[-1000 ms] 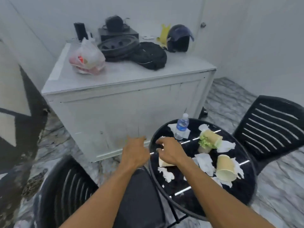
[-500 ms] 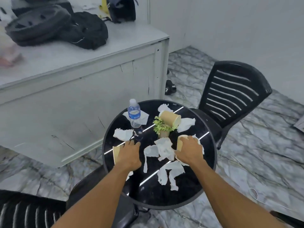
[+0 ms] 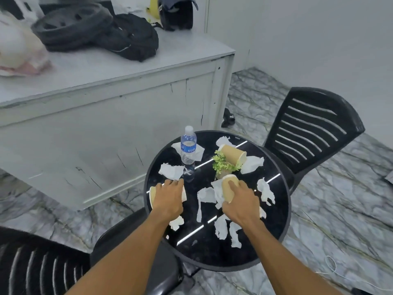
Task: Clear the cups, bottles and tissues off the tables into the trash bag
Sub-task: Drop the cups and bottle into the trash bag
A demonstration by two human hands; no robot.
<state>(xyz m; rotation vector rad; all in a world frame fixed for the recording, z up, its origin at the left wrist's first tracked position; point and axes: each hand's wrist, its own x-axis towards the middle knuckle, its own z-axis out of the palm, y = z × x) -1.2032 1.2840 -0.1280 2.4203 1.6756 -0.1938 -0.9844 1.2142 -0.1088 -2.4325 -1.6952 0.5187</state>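
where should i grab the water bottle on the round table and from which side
Take the water bottle around its labelled middle, coming in from the near side. It stands upright on a tissue at the table's far left edge, so the body is clear all round, and the narrow cap offers a poorer grip. The left hand is nearest, but it is already on a paper cup.

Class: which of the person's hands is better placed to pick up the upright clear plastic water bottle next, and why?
Left, probably. The left hand, gripping a tan paper cup, sits just below the clear plastic water bottle; the right hand, holding another cup, lies farther away.
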